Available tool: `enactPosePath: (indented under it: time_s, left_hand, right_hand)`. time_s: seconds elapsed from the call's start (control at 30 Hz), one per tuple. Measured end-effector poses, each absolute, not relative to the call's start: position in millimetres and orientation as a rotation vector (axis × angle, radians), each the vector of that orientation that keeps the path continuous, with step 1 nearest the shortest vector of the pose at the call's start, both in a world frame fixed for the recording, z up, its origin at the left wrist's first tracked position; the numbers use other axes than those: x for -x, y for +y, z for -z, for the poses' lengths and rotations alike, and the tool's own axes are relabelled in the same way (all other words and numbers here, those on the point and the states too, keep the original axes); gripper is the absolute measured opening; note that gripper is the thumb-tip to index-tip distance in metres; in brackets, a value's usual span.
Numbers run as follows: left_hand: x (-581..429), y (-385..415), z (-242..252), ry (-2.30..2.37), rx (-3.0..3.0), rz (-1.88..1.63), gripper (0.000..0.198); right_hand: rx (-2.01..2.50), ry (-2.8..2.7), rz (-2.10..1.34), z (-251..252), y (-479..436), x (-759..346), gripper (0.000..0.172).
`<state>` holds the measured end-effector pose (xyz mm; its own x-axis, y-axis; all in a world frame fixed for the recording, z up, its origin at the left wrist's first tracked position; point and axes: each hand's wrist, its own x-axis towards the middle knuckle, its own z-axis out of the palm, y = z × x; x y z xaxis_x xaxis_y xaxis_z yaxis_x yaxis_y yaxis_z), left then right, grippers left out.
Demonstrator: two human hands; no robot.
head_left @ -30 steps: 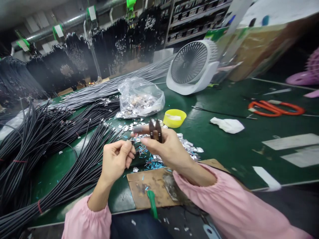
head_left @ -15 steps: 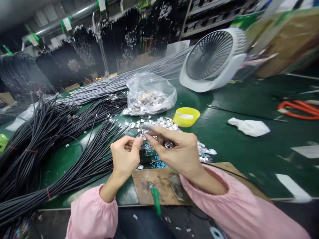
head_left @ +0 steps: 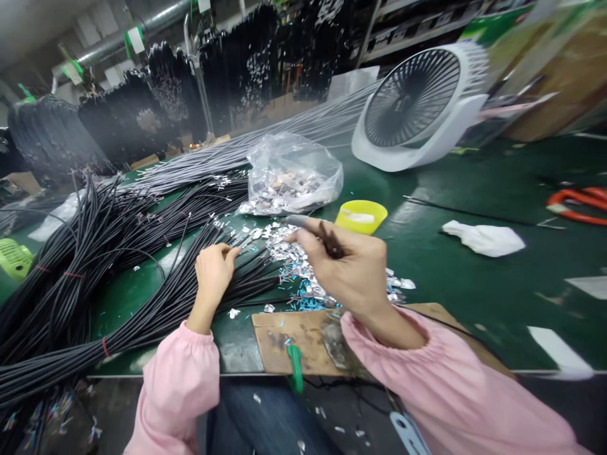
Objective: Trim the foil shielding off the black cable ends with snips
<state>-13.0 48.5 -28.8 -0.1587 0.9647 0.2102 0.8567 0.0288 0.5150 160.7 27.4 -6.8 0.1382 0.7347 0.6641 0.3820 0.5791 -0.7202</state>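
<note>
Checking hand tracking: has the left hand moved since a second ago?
Yes. The left hand has gone left, away from the brown board and the right hand holding the snips, and now lies on the black cables.

Matt black rubbery cables point(head_left: 142, 265), shiny foil scraps point(head_left: 294, 253), glossy green tabletop point(head_left: 450, 284)

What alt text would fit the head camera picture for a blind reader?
At a green table, a person's left hand rests on black cables while the right hand holds small dark cutters above scattered foil scraps; a white fan stands behind.
</note>
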Motion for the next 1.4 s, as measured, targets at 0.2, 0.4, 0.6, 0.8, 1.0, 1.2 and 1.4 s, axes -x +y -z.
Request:
enactPosePath:
  time_s: [0.2,0.4,0.6,0.8,1.0,1.2,1.4]
  left_hand:
    - [16.8,56.1,43.5,2.077,-1.971,-0.795,0.011]
    - [16.8,44.7,22.2,1.856,-2.048,-1.078,0.014]
    - [18.5,25.4,12.6,1.503,-2.017,-1.363,0.02]
    - [22.6,15.6,16.1,1.472,-1.997,-1.498,0.017]
    - [23.8,8.4,14.0,1.629,-2.288,-1.724,0.025]
    - [15.8,4.6,14.7,1.615,-2.446,-1.807,0.018]
    - [7.5,-0.4,18.6,1.713,-2.398,-1.759,0.012]
  right_hand:
    - [0.959,-1.632,-0.476,6.8,30.2,-161.4,0.029]
    - [0.951,-1.768,-0.344,15.5,37.2,-158.3,0.023]
    - [0.919,-1.744,-0.481,7.3,38.3,-143.7,0.019]
    - [0.922,-1.771,-0.671,-9.8,46.8,-121.1,0.024]
    - [0.845,-1.747,-0.65,-17.4,45.3,-113.4,0.025]
    - [0.843,-1.713,-0.601,-17.9,34.1,-120.7,0.023]
    - [0.849,-1.703,-0.589,-14.7,28.9,-125.5,0.019]
